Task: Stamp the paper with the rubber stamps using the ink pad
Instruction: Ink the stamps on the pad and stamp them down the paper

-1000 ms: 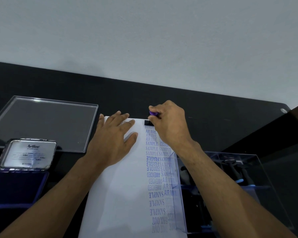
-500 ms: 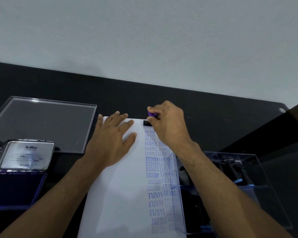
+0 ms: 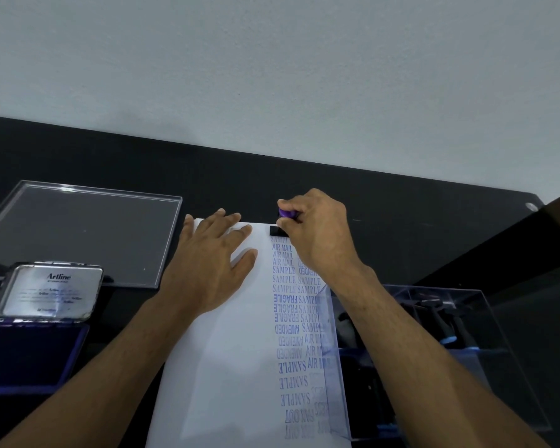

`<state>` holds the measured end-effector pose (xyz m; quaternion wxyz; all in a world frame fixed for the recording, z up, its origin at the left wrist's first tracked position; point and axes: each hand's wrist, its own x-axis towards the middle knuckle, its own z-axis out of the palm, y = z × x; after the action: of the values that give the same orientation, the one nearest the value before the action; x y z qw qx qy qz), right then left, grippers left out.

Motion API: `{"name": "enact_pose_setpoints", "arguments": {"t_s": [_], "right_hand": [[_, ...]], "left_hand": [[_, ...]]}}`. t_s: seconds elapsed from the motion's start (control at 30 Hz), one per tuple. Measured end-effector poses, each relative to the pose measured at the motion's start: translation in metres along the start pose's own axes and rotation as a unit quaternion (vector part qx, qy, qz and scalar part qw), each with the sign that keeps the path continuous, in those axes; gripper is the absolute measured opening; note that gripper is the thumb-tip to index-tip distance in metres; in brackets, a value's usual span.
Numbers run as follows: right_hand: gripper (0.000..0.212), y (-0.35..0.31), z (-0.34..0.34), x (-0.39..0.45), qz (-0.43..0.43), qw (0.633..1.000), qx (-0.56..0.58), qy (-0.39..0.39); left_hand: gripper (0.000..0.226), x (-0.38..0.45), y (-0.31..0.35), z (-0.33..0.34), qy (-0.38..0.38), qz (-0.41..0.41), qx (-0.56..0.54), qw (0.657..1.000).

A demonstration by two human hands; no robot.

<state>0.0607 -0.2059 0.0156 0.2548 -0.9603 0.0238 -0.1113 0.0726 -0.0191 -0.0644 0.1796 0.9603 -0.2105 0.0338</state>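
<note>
Nothing much moved since earlier frames: right hand (image 3: 317, 234) still grips rubber stamp (image 3: 280, 226) by purple handle, black base down on far edge of paper (image 3: 227, 367); left hand (image 3: 207, 263) stays flat, fingers straight, pressing paper's far left part; hands close, not touching; blue stamped words run down paper's right side; open ink pad (image 3: 29, 354) sits near left, lid up; clear lid (image 3: 78, 234) far left; clear stamp box (image 3: 450, 360) right, touching paper edge; black table (image 3: 417, 221).
</note>
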Motion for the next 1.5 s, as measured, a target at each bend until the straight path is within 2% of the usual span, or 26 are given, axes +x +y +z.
{"name": "enact_pose_setpoints", "arguments": {"t_s": [0.13, 0.33, 0.63, 0.97, 1.03, 1.17, 1.27, 1.33, 1.5], "right_hand": [[0.032, 0.0, 0.0, 0.0, 0.004, 1.0, 0.005, -0.004], [0.033, 0.0, 0.0, 0.0, 0.008, 1.0, 0.001, -0.005], [0.031, 0.001, 0.0, 0.0, -0.008, 1.0, 0.015, 0.012], [0.032, 0.001, 0.001, -0.002, 0.002, 1.0, 0.02, 0.008], [0.031, 0.003, -0.002, -0.005, 0.017, 0.998, 0.045, 0.035], [0.022, 0.013, -0.014, -0.011, 0.073, 0.976, 0.141, 0.146], [0.021, 0.021, -0.018, -0.017, 0.128, 0.959, 0.196, 0.16], [0.02, 0.023, -0.018, -0.021, 0.152, 0.948, 0.223, 0.166], [0.02, 0.023, -0.018, -0.029, 0.163, 0.946, 0.226, 0.165]], "left_hand": [[0.072, 0.0, 0.001, -0.001, -0.002, -0.003, -0.005, 1.0], [0.079, 0.0, 0.0, 0.0, 0.006, 0.003, -0.005, 1.0], [0.072, 0.0, 0.0, 0.0, 0.017, 0.011, -0.001, 1.0], [0.083, 0.0, 0.0, -0.002, 0.012, 0.006, -0.008, 1.0], [0.082, 0.0, 0.001, -0.003, 0.01, 0.006, -0.008, 1.0], [0.079, -0.001, 0.001, -0.003, 0.009, 0.004, -0.005, 1.0], [0.072, -0.002, 0.0, -0.002, 0.013, 0.006, -0.006, 1.0], [0.076, -0.002, 0.001, -0.003, 0.013, 0.009, -0.004, 1.0], [0.08, -0.001, 0.0, -0.003, 0.01, 0.007, -0.002, 1.0]]}}
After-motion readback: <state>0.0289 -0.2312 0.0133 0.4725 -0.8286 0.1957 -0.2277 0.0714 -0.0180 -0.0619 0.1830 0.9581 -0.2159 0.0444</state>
